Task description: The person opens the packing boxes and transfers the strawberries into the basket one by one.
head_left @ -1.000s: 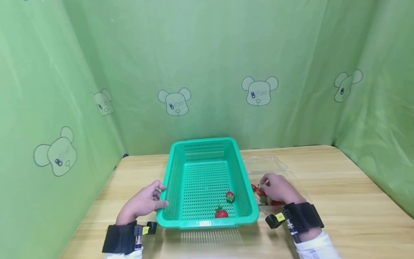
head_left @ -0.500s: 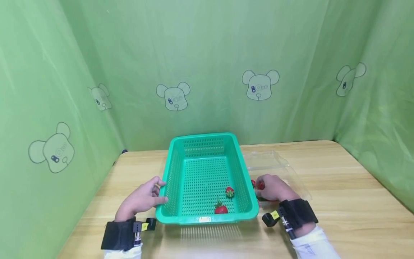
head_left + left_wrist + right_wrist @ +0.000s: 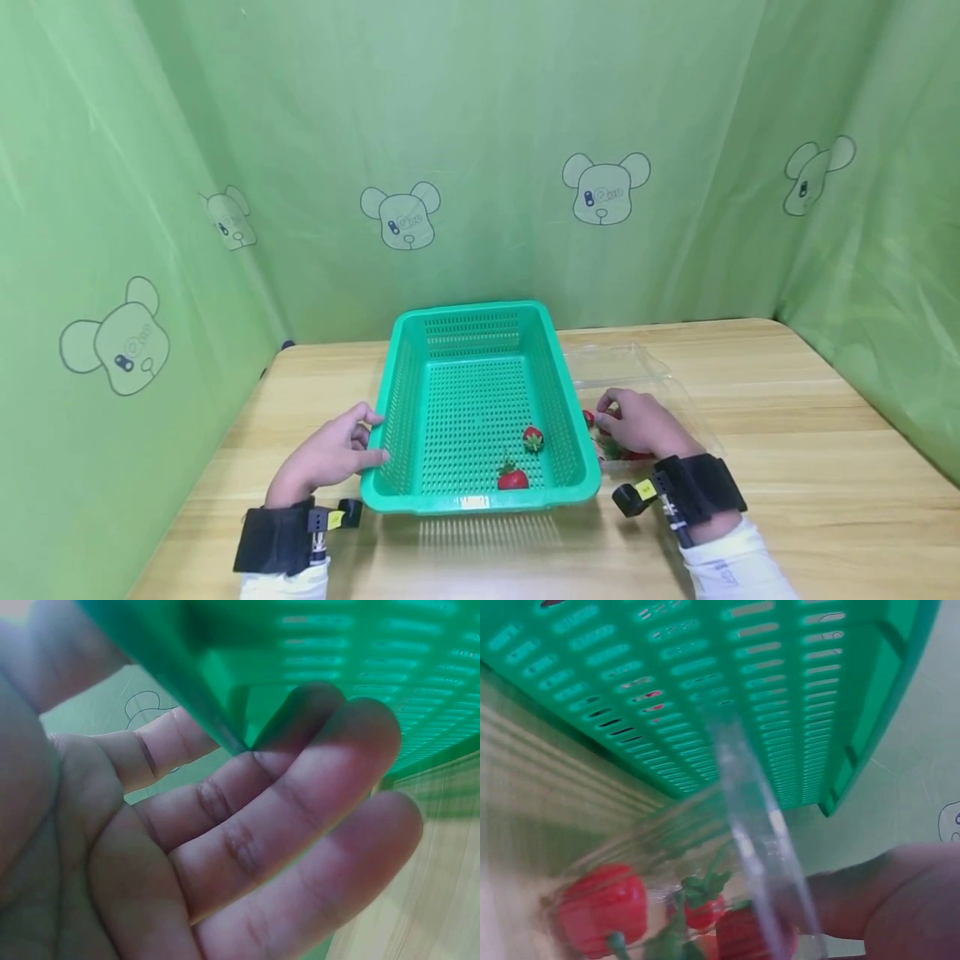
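A green plastic basket (image 3: 480,502) with slotted walls holds a strawberry (image 3: 533,439) and a second strawberry (image 3: 513,478) near its front right corner. My left hand (image 3: 330,450) grips the basket's left rim, thumb on one side and fingers curled beneath in the left wrist view. My right hand (image 3: 641,425) is over a clear plastic box with several strawberries, right of the basket. In the right wrist view its thumb meets a red strawberry (image 3: 750,934), seen through the box wall (image 3: 754,817). Other strawberries (image 3: 604,910) lie beside it; its other fingertips are hidden.
The box's clear lid (image 3: 611,364) lies folded back behind it on the wooden table (image 3: 810,467). Green curtains (image 3: 487,125) with bear-face prints stand behind and at both sides. The basket's right wall (image 3: 572,408) stands close beside the box.
My right hand dipped left into the box among the strawberries, then rose and drew back slightly. My left hand stays on the rim. The head view has tilted down slightly.
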The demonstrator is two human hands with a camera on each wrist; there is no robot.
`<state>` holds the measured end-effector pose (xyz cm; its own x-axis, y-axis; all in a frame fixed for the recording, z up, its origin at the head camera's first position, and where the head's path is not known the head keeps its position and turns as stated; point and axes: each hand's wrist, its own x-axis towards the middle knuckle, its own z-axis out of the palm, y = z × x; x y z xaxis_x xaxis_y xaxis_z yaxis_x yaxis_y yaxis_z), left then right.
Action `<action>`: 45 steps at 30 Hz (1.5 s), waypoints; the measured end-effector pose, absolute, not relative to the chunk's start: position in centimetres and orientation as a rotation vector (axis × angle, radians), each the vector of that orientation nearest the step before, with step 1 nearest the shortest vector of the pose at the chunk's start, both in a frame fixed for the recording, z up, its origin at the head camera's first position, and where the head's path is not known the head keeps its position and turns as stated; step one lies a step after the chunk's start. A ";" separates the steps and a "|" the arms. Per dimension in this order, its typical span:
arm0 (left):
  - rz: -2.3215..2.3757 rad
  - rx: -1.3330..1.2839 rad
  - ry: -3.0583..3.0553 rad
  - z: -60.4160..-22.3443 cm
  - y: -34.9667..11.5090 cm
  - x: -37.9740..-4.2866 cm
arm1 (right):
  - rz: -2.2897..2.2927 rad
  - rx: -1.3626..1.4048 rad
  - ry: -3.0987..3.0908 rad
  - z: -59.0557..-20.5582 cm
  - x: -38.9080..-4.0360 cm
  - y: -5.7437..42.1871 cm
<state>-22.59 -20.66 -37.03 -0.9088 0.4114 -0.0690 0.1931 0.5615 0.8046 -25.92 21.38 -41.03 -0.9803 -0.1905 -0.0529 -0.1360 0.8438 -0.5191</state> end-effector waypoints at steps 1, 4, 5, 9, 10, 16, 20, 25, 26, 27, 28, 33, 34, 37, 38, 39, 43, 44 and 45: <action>1.269 0.503 2.548 -37.0 -20.7 -22.6 | -0.821 -0.264 2.917 -40.9 -25.9 21.4; 1.269 0.508 2.547 -37.0 -20.7 -22.6 | -0.851 -0.259 2.913 -40.7 -25.9 21.5; 1.271 0.509 2.546 -37.1 -20.7 -22.6 | -0.858 -0.250 2.914 -40.6 -25.9 21.5; 1.281 0.513 2.542 -37.1 -20.7 -22.6 | -0.874 -0.206 2.940 -40.3 -26.0 21.4; 1.282 0.512 2.541 -37.1 -20.6 -22.6 | -0.879 -0.202 2.948 -40.2 -26.0 21.4; 1.289 0.521 2.534 -37.1 -20.7 -22.6 | -0.928 -0.197 2.965 -39.5 -25.8 21.2; 1.281 0.529 2.535 -37.2 -20.7 -22.8 | -0.951 -0.180 2.969 -39.0 -25.5 21.1; 1.271 0.534 2.541 -37.4 -20.7 -22.9 | -0.982 -0.177 2.975 -38.5 -25.2 20.9; 1.273 0.535 2.538 -37.4 -20.7 -23.0 | -0.988 -0.178 2.977 -38.4 -25.2 20.9; 1.276 0.535 2.536 -37.4 -20.7 -23.0 | -0.992 -0.180 2.979 -38.4 -25.2 20.9; 1.279 0.535 2.533 -37.4 -20.7 -23.0 | -0.995 -0.182 2.982 -38.3 -25.1 20.8; 1.297 0.531 2.519 -37.4 -20.8 -23.0 | -0.997 -0.205 3.010 -37.9 -24.8 20.8; 1.298 0.531 2.518 -37.4 -20.7 -22.9 | -0.997 -0.213 3.018 -37.9 -24.8 20.7; 1.297 0.528 2.517 -37.4 -20.7 -22.9 | -1.003 -0.243 3.037 -37.6 -24.6 20.6; 1.297 0.529 2.516 -37.4 -20.7 -22.8 | -1.007 -0.251 3.042 -37.6 -24.6 20.6; 1.296 0.527 2.517 -37.4 -20.7 -22.8 | -1.008 -0.263 3.050 -37.5 -24.5 20.5; 1.304 0.527 2.509 -37.4 -20.7 -22.8 | -1.015 -0.282 3.067 -37.3 -24.4 20.4; 1.306 0.529 2.508 -37.5 -20.8 -22.8 | -1.013 -0.283 3.074 -37.3 -24.3 20.4; 1.307 0.529 2.509 -37.5 -20.8 -22.8 | -1.012 -0.285 3.077 -37.3 -24.3 20.4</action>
<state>-22.77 -20.77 -37.46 -0.8991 0.4332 -0.0632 0.1966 0.5285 0.8258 -24.29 20.39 -37.26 -0.9786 -0.1313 0.1584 -0.1997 0.7914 -0.5778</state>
